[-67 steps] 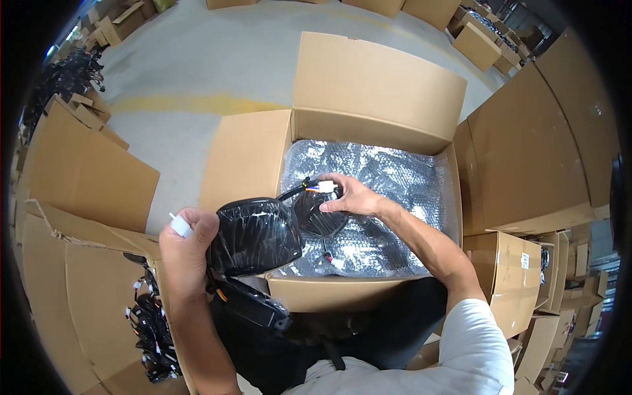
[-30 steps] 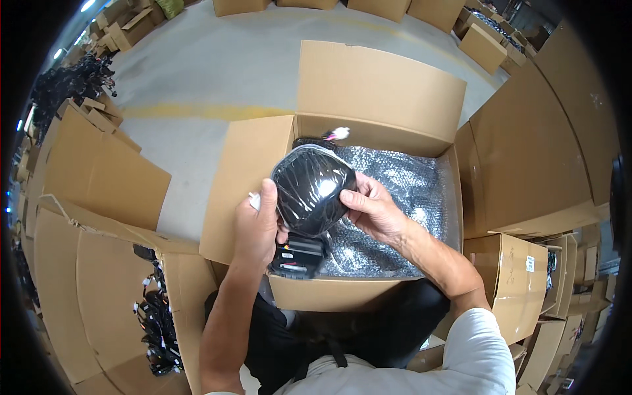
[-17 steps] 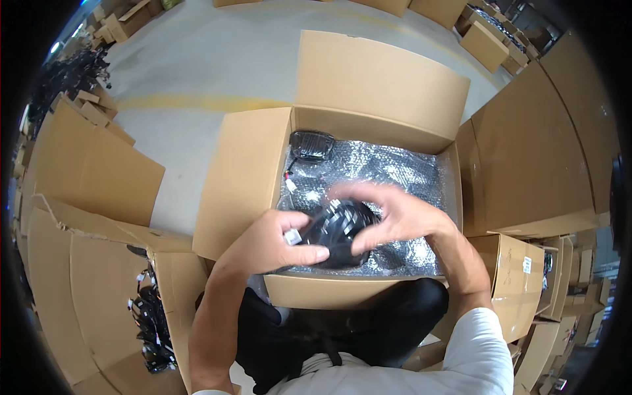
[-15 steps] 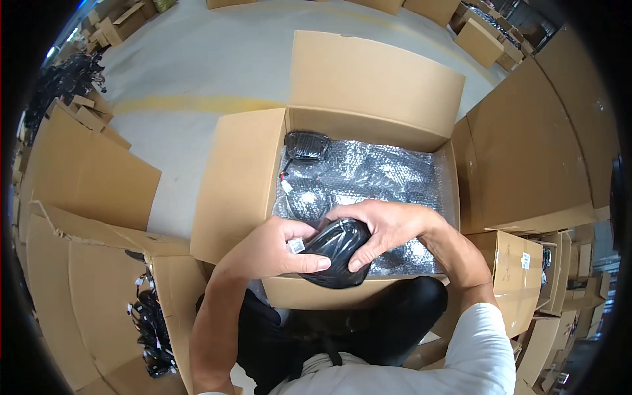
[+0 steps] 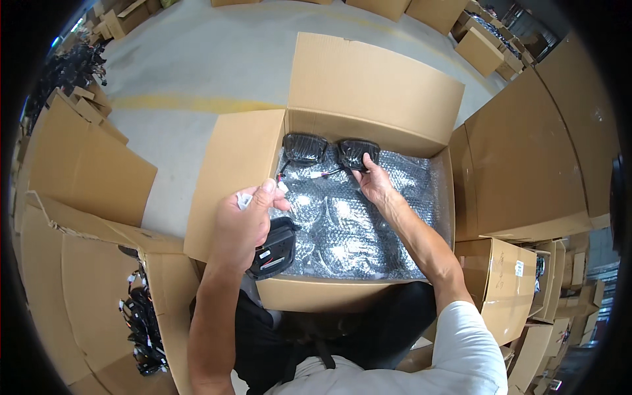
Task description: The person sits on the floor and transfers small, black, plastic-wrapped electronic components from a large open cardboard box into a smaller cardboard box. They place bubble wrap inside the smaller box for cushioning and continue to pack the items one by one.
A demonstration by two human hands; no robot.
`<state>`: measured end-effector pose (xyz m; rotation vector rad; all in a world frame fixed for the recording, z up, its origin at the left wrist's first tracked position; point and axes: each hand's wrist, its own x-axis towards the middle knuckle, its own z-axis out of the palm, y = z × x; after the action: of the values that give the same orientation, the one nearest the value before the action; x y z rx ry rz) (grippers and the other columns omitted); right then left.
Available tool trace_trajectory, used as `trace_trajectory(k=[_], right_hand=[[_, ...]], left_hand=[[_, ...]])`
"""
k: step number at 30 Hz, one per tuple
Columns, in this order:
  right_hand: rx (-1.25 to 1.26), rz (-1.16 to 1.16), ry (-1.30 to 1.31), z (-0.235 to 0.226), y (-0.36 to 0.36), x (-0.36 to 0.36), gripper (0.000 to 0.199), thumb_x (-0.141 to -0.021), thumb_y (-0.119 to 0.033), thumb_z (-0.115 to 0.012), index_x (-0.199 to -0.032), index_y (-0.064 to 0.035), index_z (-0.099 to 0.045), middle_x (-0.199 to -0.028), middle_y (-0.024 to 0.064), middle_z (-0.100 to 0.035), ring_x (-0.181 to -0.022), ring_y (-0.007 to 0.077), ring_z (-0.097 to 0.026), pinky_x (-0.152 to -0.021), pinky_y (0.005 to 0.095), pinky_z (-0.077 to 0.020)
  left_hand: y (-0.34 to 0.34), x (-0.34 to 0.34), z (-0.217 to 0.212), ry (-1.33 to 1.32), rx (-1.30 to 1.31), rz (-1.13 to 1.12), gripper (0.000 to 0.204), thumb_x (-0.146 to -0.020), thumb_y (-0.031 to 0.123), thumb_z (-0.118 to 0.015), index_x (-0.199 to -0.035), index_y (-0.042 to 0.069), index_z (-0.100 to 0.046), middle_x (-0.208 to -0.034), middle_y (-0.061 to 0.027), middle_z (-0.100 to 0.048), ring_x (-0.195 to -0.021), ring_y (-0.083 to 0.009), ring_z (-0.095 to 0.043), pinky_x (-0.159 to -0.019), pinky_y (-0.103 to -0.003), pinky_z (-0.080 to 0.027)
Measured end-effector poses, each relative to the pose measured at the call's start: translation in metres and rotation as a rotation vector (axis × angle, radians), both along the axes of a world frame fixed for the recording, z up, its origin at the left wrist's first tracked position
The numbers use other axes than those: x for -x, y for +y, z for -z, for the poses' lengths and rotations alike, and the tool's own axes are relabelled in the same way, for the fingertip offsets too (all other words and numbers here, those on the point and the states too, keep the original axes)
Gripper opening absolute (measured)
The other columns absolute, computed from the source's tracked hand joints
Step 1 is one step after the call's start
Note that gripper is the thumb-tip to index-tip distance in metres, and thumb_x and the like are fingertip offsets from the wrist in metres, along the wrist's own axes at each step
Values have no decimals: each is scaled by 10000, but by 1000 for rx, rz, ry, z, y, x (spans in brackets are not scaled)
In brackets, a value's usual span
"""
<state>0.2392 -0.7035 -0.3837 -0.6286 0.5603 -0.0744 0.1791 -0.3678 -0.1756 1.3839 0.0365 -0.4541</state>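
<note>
My left hand [image 5: 240, 220] is closed near the left front of the cardboard box, with a white connector [image 5: 244, 200] at its fingers. A black rounded housing [image 5: 282, 245] hangs just below it, its hollow side with a red wire turned up. At the back of the box, my right hand [image 5: 375, 183] grips a second black housing [image 5: 354, 155] in clear wrap, thumb on top. That one's short cable ends in a white plug [image 5: 318, 174]. A wrapped black housing [image 5: 304, 149] lies beside it in the back left corner. Bubble wrap [image 5: 349, 230] lies under them.
The open cardboard box [image 5: 316, 293] stands in front of my knees, flaps spread. At left, another carton [image 5: 168, 309] holds several black wired parts [image 5: 141, 322]. Tall cartons [image 5: 526, 158] and a closed box [image 5: 507, 283] line the right side.
My hands have parted. My right hand has carried a wrapped housing to the back of the box. My left hand has drawn back and up, and another black housing now shows below it.
</note>
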Motion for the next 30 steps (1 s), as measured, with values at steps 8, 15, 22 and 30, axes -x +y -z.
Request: trace_trajectory(k=[8, 15, 22, 30], right_hand=[[202, 43, 184, 5, 21, -7, 255, -1010, -226, -639, -1086, 15, -602, -1057, 98, -687, -866, 195, -679, -678, 292, -609], [478, -303, 406, -22, 9, 20, 623, -961, -553, -614, -1019, 65, -562, -833, 172, -661, -692, 283, -705, -547, 360, -615], [118, -968, 178, -125, 37, 118, 1158, -846, -851, -459, -1478, 103, -284, -1118, 300, -690, -907, 286, -744, -687, 325, -623], [227, -625, 84, -147, 52, 148, 290, -939, -216, -707, -1086, 28, -651, -958, 129, -706, -741, 270, -706, -581, 275, -594]], left_hand=[[-15, 1, 2, -81, 128, -82, 387, -1076, 330, -500, -988, -17, -645, -857, -121, -673, -402, -37, -361, -350, -199, -251], [-28, 1, -3, -115, 461, -211, 463, -1083, 353, -478, -939, -56, -643, -834, -156, -655, -432, -35, -383, -386, -199, -270], [-88, 57, 16, -767, 57, 423, 55, -884, 45, -708, -855, 20, -748, -847, -106, -713, -743, -189, -668, -692, -297, -525], [-127, 116, 47, -1343, -231, 856, 470, -817, 351, -773, -1106, -3, -662, -1193, -204, -607, -1056, -343, -615, -943, -461, -486]])
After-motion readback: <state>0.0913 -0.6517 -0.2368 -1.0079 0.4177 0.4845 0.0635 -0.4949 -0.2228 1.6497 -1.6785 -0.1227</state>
